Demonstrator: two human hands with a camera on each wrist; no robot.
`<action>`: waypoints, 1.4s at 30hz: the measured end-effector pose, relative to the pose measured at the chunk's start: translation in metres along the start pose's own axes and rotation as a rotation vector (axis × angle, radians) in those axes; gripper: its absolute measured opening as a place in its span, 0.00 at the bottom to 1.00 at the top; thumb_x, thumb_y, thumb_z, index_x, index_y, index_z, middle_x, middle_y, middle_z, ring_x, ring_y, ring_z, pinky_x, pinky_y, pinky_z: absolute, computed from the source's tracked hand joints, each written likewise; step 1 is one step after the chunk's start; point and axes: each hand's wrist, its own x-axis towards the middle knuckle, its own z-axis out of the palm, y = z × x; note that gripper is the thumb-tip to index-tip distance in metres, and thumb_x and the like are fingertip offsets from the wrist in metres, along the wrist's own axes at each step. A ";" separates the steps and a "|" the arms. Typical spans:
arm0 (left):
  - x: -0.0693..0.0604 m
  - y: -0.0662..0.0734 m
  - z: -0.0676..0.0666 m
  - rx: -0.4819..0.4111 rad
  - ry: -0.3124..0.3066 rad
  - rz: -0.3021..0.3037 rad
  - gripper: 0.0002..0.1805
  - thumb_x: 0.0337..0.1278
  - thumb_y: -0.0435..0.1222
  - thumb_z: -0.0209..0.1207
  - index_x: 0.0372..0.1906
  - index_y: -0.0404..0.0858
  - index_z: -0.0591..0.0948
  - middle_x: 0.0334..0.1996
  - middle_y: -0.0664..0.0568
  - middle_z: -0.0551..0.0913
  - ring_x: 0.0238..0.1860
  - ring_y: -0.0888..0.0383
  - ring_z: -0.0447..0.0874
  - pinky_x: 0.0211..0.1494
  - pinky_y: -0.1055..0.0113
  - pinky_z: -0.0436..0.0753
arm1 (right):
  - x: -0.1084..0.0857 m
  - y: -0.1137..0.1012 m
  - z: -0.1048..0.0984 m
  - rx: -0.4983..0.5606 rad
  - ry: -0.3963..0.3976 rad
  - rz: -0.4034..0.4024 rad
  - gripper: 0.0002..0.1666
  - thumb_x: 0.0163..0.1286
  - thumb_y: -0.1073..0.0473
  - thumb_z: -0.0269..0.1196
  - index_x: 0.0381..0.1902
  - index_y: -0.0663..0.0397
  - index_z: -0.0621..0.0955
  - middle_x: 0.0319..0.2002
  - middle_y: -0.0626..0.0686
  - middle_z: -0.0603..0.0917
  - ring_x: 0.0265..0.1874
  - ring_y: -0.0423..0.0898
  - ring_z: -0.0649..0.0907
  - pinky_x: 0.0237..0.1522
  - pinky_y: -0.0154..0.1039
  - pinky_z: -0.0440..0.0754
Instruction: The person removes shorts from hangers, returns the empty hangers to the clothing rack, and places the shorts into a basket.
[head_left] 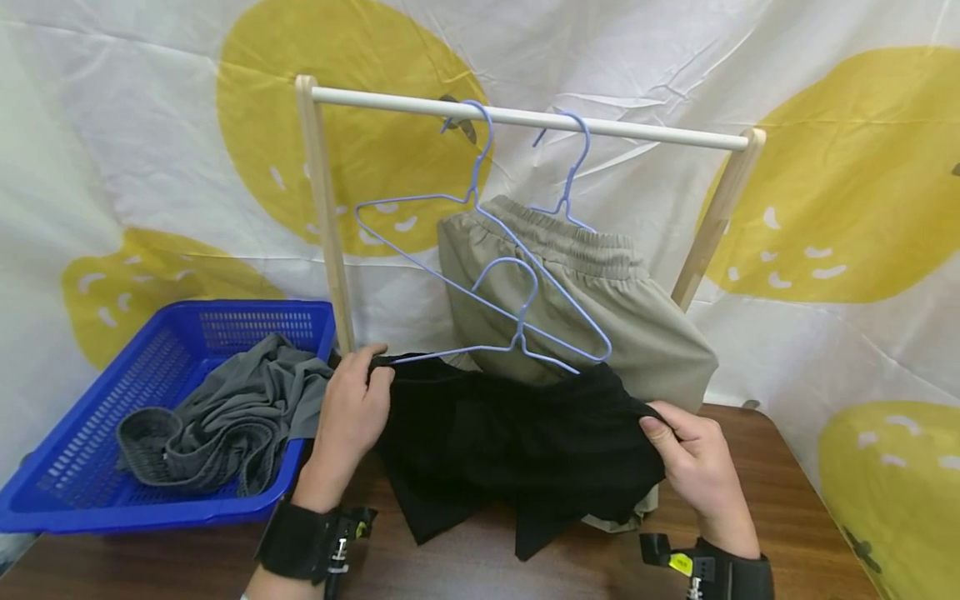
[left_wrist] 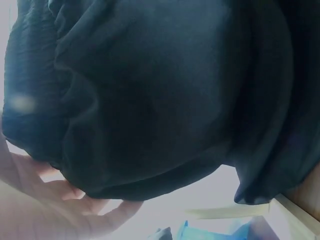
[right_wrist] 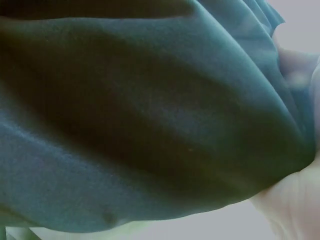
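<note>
Black shorts (head_left: 517, 442) are stretched between both hands above the table, legs hanging down. A light blue hanger (head_left: 519, 333) has its hook and shoulders above the waistband, its lower part hidden by the cloth. My left hand (head_left: 358, 404) grips the waistband's left end, by the hanger's left tip. At the right end, my right hand (head_left: 697, 454) pinches the cloth between thumb and fingers. In the left wrist view, the left fingers (left_wrist: 60, 187) lie along the edge of the dark cloth (left_wrist: 150, 100). Dark cloth (right_wrist: 150, 115) fills most of the right wrist view.
A rack with a white rail (head_left: 525, 117) stands behind the shorts. From it hang a bare blue hanger (head_left: 420, 258) and another hanger (head_left: 573, 175) bearing beige elastic-waist bottoms (head_left: 585, 308). At left, a blue basket (head_left: 67, 450) holds grey clothing (head_left: 232, 408). The table (head_left: 765, 500) is brown wood.
</note>
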 end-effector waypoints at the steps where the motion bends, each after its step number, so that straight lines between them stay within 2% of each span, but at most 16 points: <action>1: 0.000 0.000 0.000 0.000 0.005 0.000 0.25 0.76 0.39 0.43 0.69 0.35 0.76 0.64 0.34 0.76 0.65 0.37 0.73 0.68 0.40 0.70 | 0.000 0.000 0.000 0.003 0.002 -0.001 0.16 0.65 0.84 0.59 0.33 0.61 0.86 0.29 0.37 0.86 0.25 0.30 0.82 0.31 0.24 0.78; 6: 0.000 0.000 0.000 -0.019 0.032 0.005 0.24 0.78 0.42 0.43 0.66 0.35 0.78 0.61 0.35 0.78 0.63 0.37 0.75 0.66 0.40 0.71 | 0.000 0.000 -0.001 0.005 0.008 -0.003 0.16 0.64 0.84 0.60 0.33 0.62 0.85 0.29 0.38 0.86 0.25 0.31 0.81 0.31 0.24 0.77; 10: 0.001 -0.002 0.001 -0.040 0.081 0.020 0.23 0.79 0.43 0.44 0.60 0.34 0.81 0.58 0.35 0.80 0.61 0.38 0.77 0.64 0.40 0.72 | 0.000 0.000 -0.001 0.021 0.007 0.001 0.16 0.64 0.85 0.59 0.33 0.62 0.85 0.28 0.38 0.85 0.25 0.31 0.80 0.32 0.25 0.77; 14: 0.003 -0.004 0.001 -0.058 0.126 0.029 0.21 0.79 0.42 0.45 0.56 0.32 0.81 0.56 0.35 0.81 0.59 0.38 0.78 0.63 0.41 0.73 | 0.000 0.000 -0.002 0.032 -0.018 0.010 0.16 0.66 0.84 0.59 0.34 0.62 0.86 0.30 0.38 0.86 0.27 0.32 0.82 0.34 0.24 0.78; 18: 0.003 -0.005 0.001 -0.072 0.151 0.026 0.21 0.79 0.41 0.46 0.57 0.30 0.81 0.57 0.34 0.80 0.61 0.37 0.77 0.63 0.41 0.73 | -0.001 0.001 -0.003 0.005 -0.052 0.018 0.15 0.66 0.82 0.60 0.37 0.61 0.87 0.33 0.36 0.87 0.30 0.30 0.83 0.37 0.23 0.79; 20: 0.002 -0.005 0.000 -0.080 0.165 0.017 0.20 0.80 0.41 0.46 0.58 0.30 0.80 0.58 0.34 0.80 0.60 0.36 0.77 0.63 0.40 0.74 | -0.001 0.001 -0.004 -0.023 -0.065 0.024 0.15 0.66 0.82 0.61 0.37 0.61 0.87 0.34 0.36 0.87 0.30 0.29 0.83 0.38 0.23 0.78; 26: -0.001 -0.002 0.000 -0.122 0.232 -0.047 0.21 0.81 0.43 0.47 0.60 0.32 0.80 0.52 0.34 0.83 0.51 0.36 0.81 0.53 0.42 0.77 | -0.001 0.004 -0.005 -0.112 -0.099 0.043 0.13 0.66 0.79 0.64 0.39 0.59 0.88 0.35 0.36 0.87 0.33 0.29 0.83 0.41 0.22 0.78; 29: -0.002 -0.001 -0.001 -0.140 0.262 -0.070 0.21 0.80 0.43 0.47 0.58 0.32 0.80 0.50 0.33 0.84 0.51 0.35 0.81 0.54 0.42 0.76 | -0.001 0.005 -0.005 -0.126 -0.114 0.050 0.13 0.66 0.78 0.64 0.40 0.58 0.88 0.36 0.38 0.88 0.34 0.30 0.84 0.42 0.22 0.78; 34: -0.002 0.000 -0.002 -0.155 0.262 -0.117 0.21 0.80 0.43 0.47 0.57 0.31 0.81 0.49 0.33 0.84 0.52 0.36 0.81 0.55 0.43 0.76 | -0.001 0.004 -0.004 -0.145 -0.124 0.069 0.12 0.68 0.76 0.64 0.40 0.56 0.88 0.38 0.37 0.88 0.35 0.31 0.84 0.42 0.22 0.78; 38: -0.002 0.001 -0.004 -0.157 0.247 -0.149 0.23 0.80 0.44 0.45 0.56 0.30 0.81 0.47 0.33 0.83 0.50 0.37 0.80 0.52 0.45 0.75 | -0.001 0.004 -0.004 -0.159 -0.123 0.081 0.12 0.68 0.76 0.64 0.40 0.57 0.88 0.38 0.37 0.88 0.36 0.31 0.84 0.42 0.22 0.78; 39: -0.002 0.000 -0.004 -0.156 0.250 -0.149 0.23 0.80 0.44 0.45 0.55 0.29 0.81 0.47 0.33 0.83 0.49 0.37 0.80 0.52 0.45 0.75 | -0.001 0.004 -0.004 -0.160 -0.124 0.085 0.12 0.68 0.76 0.64 0.40 0.57 0.88 0.38 0.37 0.88 0.36 0.31 0.84 0.43 0.22 0.78; 42: -0.001 -0.001 -0.004 -0.139 0.269 -0.141 0.20 0.79 0.42 0.45 0.43 0.30 0.81 0.37 0.34 0.80 0.41 0.38 0.78 0.44 0.50 0.73 | -0.001 0.004 -0.004 -0.163 -0.129 0.100 0.12 0.69 0.75 0.63 0.41 0.56 0.88 0.38 0.38 0.88 0.36 0.31 0.84 0.43 0.22 0.78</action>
